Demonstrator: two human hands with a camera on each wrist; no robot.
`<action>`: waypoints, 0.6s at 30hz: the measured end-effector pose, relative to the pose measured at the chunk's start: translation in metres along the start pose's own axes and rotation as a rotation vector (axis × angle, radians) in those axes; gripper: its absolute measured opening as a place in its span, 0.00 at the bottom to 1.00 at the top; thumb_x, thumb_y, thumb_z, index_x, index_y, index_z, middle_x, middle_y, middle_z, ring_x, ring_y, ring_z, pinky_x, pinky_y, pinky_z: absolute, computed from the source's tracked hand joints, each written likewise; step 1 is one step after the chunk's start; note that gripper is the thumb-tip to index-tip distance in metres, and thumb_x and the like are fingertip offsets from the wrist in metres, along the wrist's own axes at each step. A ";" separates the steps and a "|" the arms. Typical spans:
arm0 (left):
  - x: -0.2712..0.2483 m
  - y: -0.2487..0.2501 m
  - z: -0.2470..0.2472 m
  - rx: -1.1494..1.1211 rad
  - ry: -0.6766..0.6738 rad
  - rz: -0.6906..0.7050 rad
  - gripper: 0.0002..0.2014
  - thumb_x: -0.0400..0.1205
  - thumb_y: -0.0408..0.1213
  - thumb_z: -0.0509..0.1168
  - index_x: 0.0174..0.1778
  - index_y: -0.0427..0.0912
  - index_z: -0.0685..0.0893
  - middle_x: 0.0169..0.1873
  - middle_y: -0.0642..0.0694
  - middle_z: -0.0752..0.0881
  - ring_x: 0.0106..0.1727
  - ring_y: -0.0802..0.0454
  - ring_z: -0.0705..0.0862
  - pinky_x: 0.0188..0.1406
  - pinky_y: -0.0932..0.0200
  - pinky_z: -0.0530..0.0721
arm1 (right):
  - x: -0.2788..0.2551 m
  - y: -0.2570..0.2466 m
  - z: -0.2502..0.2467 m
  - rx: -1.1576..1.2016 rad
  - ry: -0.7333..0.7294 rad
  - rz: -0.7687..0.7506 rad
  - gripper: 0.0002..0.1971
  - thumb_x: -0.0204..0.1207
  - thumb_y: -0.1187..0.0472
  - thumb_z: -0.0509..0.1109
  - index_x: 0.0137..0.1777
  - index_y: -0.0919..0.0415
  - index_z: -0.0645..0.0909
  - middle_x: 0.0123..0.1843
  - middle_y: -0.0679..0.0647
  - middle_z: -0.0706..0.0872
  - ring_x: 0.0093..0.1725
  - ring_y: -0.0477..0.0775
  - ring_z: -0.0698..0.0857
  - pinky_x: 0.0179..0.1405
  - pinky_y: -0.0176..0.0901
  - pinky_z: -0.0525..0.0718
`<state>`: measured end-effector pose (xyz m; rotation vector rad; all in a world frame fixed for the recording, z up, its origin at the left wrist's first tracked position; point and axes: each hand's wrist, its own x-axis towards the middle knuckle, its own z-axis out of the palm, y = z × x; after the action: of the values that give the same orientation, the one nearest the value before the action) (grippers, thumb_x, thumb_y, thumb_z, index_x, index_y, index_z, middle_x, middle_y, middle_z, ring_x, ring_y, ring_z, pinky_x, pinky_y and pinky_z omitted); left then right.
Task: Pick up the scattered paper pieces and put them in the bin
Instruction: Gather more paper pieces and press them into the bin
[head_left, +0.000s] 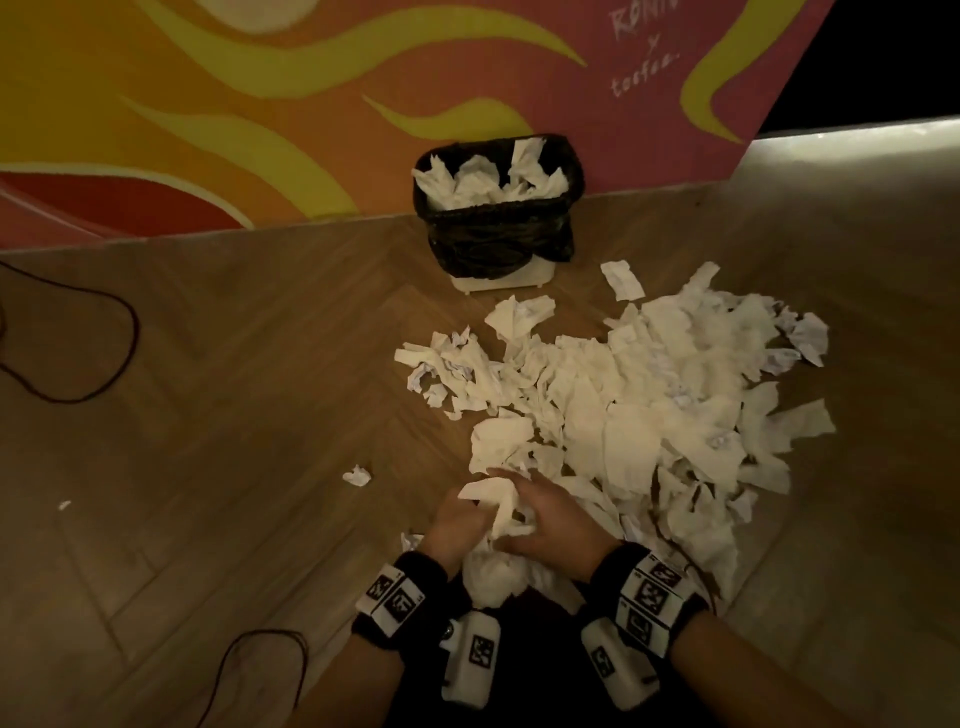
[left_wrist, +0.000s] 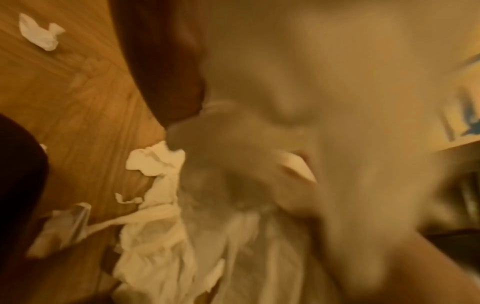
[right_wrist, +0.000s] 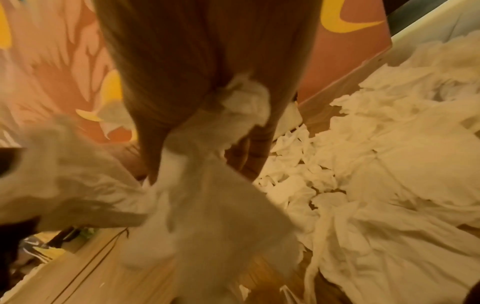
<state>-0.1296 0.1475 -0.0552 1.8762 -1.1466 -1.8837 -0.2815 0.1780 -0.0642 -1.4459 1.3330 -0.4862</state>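
Note:
A big heap of torn white paper pieces (head_left: 639, 410) covers the wooden floor right of centre. The bin (head_left: 496, 208), lined with a black bag and holding several crumpled papers, stands against the wall beyond the heap. At the heap's near edge both hands meet around one bunch of paper (head_left: 501, 512). My left hand (head_left: 457, 525) grips it from the left, my right hand (head_left: 550, 525) from the right, fingers curled. In the right wrist view the fingers (right_wrist: 197, 127) clutch crumpled paper (right_wrist: 246, 102). The left wrist view is blurred, with paper (left_wrist: 155, 236) below the hand.
A painted orange, yellow and pink wall (head_left: 260, 104) runs behind the bin. Black cables (head_left: 104, 358) loop on the floor at left and near bottom (head_left: 260, 670). Small stray scraps (head_left: 357, 475) lie left of the heap. A pale ledge (head_left: 857, 150) borders the right.

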 end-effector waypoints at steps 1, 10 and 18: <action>-0.007 0.001 0.005 -0.032 -0.013 -0.009 0.14 0.86 0.30 0.58 0.65 0.28 0.78 0.39 0.51 0.80 0.39 0.59 0.81 0.37 0.64 0.80 | -0.004 -0.004 -0.001 -0.002 0.053 -0.022 0.34 0.64 0.52 0.79 0.72 0.51 0.77 0.64 0.53 0.82 0.65 0.50 0.80 0.67 0.44 0.78; -0.062 0.018 0.017 -0.553 -0.120 -0.010 0.23 0.75 0.42 0.69 0.67 0.39 0.82 0.65 0.35 0.84 0.66 0.37 0.82 0.55 0.44 0.85 | -0.039 -0.028 -0.041 0.298 0.411 0.062 0.15 0.70 0.63 0.76 0.55 0.46 0.83 0.54 0.49 0.90 0.54 0.47 0.87 0.58 0.43 0.83; -0.088 0.039 0.032 -0.836 -0.372 -0.156 0.31 0.82 0.60 0.55 0.74 0.41 0.76 0.69 0.34 0.79 0.65 0.34 0.82 0.55 0.38 0.85 | -0.032 -0.068 -0.055 0.061 0.433 -0.090 0.16 0.71 0.67 0.73 0.59 0.58 0.82 0.54 0.50 0.86 0.52 0.44 0.83 0.55 0.30 0.78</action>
<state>-0.1606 0.1913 0.0310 1.1963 -0.1760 -2.3423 -0.3055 0.1715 0.0258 -1.4027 1.5766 -0.9313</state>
